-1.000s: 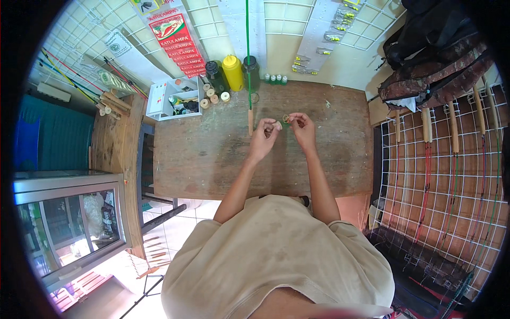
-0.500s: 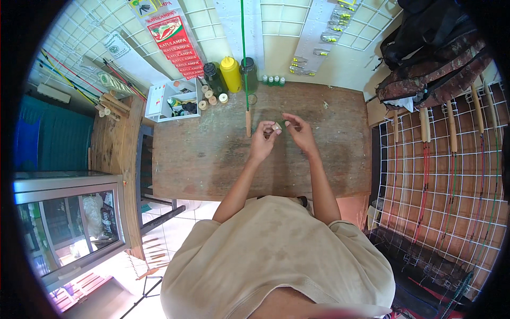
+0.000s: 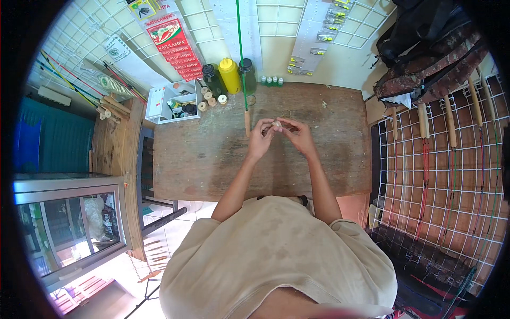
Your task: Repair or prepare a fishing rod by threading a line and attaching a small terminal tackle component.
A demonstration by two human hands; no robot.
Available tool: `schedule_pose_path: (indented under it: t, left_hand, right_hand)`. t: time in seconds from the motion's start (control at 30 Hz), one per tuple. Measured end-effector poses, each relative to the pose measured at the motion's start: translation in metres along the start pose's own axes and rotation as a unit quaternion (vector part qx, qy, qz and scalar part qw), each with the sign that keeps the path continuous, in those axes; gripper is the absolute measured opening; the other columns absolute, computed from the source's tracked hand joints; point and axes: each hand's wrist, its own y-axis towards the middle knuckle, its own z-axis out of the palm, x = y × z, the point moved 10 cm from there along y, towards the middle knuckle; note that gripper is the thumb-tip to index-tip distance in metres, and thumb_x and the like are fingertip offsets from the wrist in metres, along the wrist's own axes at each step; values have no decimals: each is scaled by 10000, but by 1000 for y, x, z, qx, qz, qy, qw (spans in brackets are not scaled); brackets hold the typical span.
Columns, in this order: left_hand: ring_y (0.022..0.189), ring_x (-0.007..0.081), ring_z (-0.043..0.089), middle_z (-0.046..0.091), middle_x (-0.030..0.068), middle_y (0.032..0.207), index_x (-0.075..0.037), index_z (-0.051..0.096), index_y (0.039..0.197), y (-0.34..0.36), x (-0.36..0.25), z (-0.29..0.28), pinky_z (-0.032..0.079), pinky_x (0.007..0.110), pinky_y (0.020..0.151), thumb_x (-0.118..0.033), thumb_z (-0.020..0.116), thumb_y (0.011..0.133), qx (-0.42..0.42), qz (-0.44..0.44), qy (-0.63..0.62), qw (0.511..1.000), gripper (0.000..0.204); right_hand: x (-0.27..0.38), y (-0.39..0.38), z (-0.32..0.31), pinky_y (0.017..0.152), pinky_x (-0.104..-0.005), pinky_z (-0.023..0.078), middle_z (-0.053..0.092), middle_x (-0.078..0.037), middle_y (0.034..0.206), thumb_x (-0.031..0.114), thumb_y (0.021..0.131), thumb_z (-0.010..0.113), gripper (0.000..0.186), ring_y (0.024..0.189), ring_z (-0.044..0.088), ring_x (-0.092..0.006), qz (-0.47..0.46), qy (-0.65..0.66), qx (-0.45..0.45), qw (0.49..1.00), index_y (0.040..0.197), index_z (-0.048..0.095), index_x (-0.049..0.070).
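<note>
Over the middle of the wooden table [image 3: 202, 165], both of my hands meet at a small pale piece [image 3: 277, 124], too small for me to name its kind. My left hand [image 3: 260, 139] pinches it between thumb and fingertips. From the other side my right hand [image 3: 298, 136] closes on it, fingertips touching the same piece. Just left of my left hand lies a thin green fishing rod [image 3: 247, 121] with a wooden handle, its shaft running up toward the wall. A thin ring-like coil [image 3: 287, 113] rests on the table just beyond my right fingers.
At the back left stand a white divided box [image 3: 159, 109], several wooden spools [image 3: 211, 101], a yellow bottle [image 3: 229, 77] and dark bottles [image 3: 214, 80]. Small green-and-white bottles [image 3: 274, 81] line the back edge. Rods hang on a grid [image 3: 425, 175] at right; a bag [image 3: 430, 69] hangs above.
My right hand has come left and closed in on the small pale piece, where before it was held apart from it. My left hand keeps its hold in nearly the same place.
</note>
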Motion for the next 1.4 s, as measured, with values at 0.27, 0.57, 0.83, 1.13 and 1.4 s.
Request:
schedule_pose_path:
  t: [0.27,0.57,0.83,1.13,1.4]
  left_hand:
    - [797,95,600,661,59,919,-5,536,1088,-2,-22,-3,484,236,707,-107,699,856,-21,18,55,998,301]
    - [837,99,609,650,50,957,-9,533,1138,0,-14,-1,506,241,687,-150,640,907,-30,-23,-59,998,291]
    - [866,96,587,601,30,987,-43,539,1137,2,-6,12,503,241,688,-129,635,904,-6,0,-100,995,267]
    - [758,133,553,536,53,897,-39,575,1071,5,-3,-2,486,265,678,-82,701,818,-59,40,113,991,286]
    - [696,172,555,525,81,864,-32,560,1076,9,12,11,494,298,646,-64,671,830,-24,38,176,983,271]
  right_hand:
    - [19,-3,-15,727,-278,497,706,-81,943,76,808,701,161,837,649,-169,-63,-75,-82,992,965,734,65]
    - [-7,1,-16,789,-271,480,677,-78,970,135,932,595,139,917,624,-145,-24,199,-115,973,992,599,9]
    - [-14,6,-20,747,-243,453,620,-22,860,127,938,585,118,805,568,-92,-3,220,-138,966,1001,585,26]
    - [-18,2,-41,691,-225,454,598,3,823,163,926,622,155,749,563,-78,-18,216,-183,959,997,608,26]
    - [-13,5,-45,645,-208,423,575,25,786,145,925,622,135,695,521,-60,-6,206,-162,965,987,615,25]
